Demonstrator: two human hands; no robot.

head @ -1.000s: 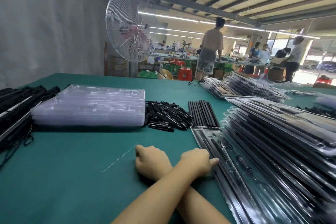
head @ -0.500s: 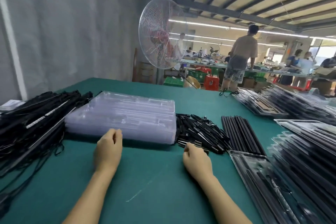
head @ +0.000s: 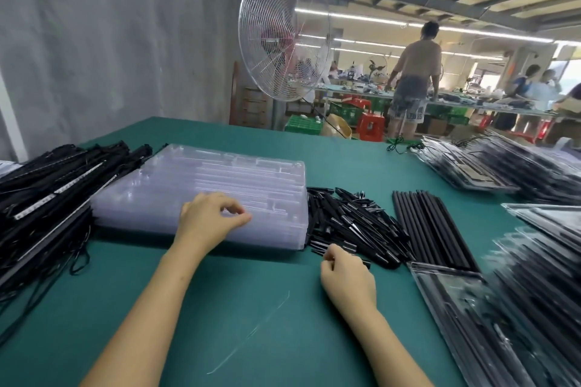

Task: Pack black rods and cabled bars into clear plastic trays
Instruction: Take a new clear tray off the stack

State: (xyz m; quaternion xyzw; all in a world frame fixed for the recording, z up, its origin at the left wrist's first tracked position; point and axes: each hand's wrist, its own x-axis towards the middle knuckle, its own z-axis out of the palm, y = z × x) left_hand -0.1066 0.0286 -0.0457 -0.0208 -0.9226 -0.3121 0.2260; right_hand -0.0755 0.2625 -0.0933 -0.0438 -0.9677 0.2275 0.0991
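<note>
We are pinching the near edge of the clear tray stack (head: pixel 220 179) with our left grip (head: pixel 209 221); our right grip (head: pixel 345 276) is curling at the black rod pile (head: pixel 352 217) just right of it, and we cannot tell whether it holds a rod.

Grey wall (head: pixel 110 34), strip-lit workshop

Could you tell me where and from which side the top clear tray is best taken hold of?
Probably pinch the thin near rim of the top tray, coming from the near side, where the left hand is. The stack lies flat with its long edge facing the person, and cabled bars and short black pieces crowd its ends.
</note>
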